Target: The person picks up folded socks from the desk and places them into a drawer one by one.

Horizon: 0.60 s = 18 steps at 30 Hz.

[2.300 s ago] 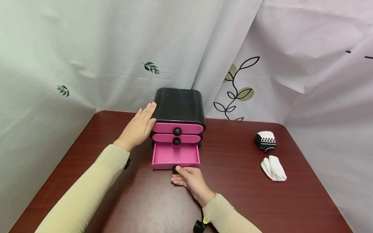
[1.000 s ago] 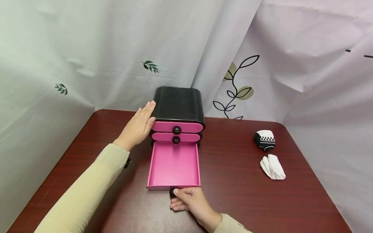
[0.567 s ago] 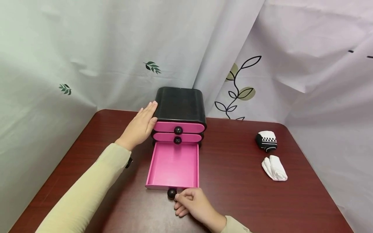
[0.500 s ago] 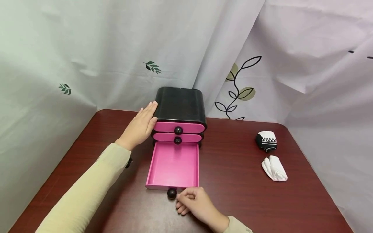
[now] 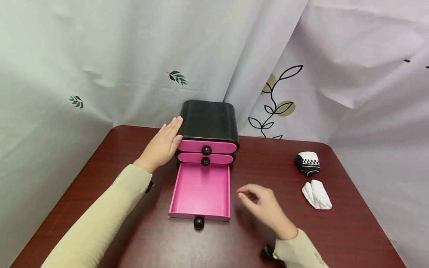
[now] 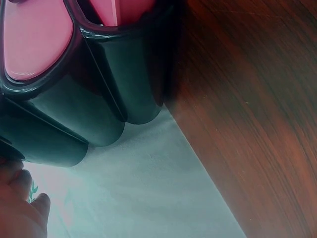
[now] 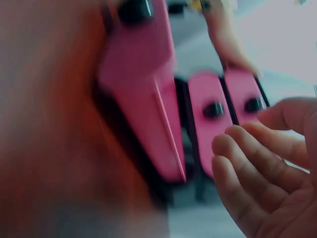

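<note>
Bottom drawer [image 5: 202, 191] beside the right hand [image 5: 266, 208]: opening seems done.
That hand curls loosely, holding nothing; left hand [image 5: 161, 144] lies flat against the cabinet [image 5: 209, 120]. Next likely calls for spread fingers.

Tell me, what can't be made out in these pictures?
Head view: inside the upper drawers, hidden by their shut fronts.
Head view: the back of the black cabinet, hidden by its body.
Left wrist view: part of the left hand, cut off by the frame's edge.
Right wrist view: the tabletop, blurred.
</note>
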Tool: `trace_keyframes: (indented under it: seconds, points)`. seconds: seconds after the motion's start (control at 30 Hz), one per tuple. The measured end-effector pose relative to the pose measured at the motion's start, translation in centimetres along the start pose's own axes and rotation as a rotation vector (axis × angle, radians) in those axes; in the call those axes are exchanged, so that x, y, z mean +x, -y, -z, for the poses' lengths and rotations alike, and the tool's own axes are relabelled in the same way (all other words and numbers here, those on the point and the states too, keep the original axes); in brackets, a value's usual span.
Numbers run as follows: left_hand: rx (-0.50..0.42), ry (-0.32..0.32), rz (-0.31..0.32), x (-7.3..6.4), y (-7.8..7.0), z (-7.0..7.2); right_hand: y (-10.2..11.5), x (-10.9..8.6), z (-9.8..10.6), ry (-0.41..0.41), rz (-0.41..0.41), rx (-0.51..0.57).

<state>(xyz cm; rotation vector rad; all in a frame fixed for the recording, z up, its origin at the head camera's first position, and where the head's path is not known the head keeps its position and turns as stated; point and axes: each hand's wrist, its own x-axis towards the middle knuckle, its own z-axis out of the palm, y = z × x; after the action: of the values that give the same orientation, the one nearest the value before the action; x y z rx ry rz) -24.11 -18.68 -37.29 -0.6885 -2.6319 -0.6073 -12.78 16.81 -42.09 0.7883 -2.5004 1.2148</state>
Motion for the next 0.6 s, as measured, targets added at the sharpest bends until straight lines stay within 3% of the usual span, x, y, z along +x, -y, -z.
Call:
trace_keyframes:
  seconds: [0.13,0.27,0.6]
  points:
    - [0.005,-0.001,0.000,0.0,-0.1,0.0,-1.9,0.5,2.7,-0.052,0.037,-0.184]
    - [0.006,-0.006,-0.004,0.0,-0.1,0.0,-3.6,0.4,5.2,-0.083,0.022,-0.349]
    - [0.001,-0.003,0.000,0.0,0.0,0.0,-8.2,-1.6,10.8,-0.180,-0.199,-0.479]
